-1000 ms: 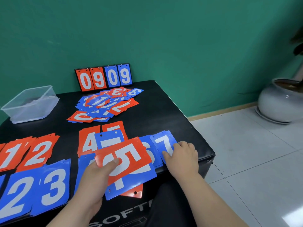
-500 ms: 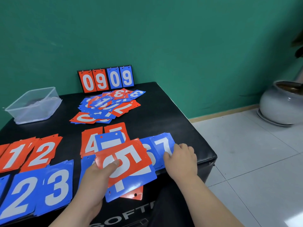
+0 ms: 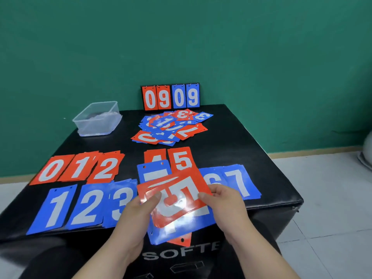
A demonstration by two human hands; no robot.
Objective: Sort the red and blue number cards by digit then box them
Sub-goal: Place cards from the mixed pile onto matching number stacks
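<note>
Both hands hold a red 5 card atop a small fanned stack with a blue card under it, near the table's front edge. My left hand pinches its left side, my right hand grips its right side. Sorted piles lie around: red 0, red 1, red 2, red 4, red 5; blue 1, blue 2, blue 3, blue 6, blue 7. An unsorted heap lies further back. A clear plastic box stands at the back left.
A small flip scoreboard reading 0909 leans against the green wall at the table's far edge. The black padded table drops off at the right to a tiled floor, where a grey pot shows at the frame edge.
My right hand left the blue 7 pile and took hold of the red 5 card's right side. The card has turned and lifted. The camera has tilted, bringing more left-hand piles into view.
</note>
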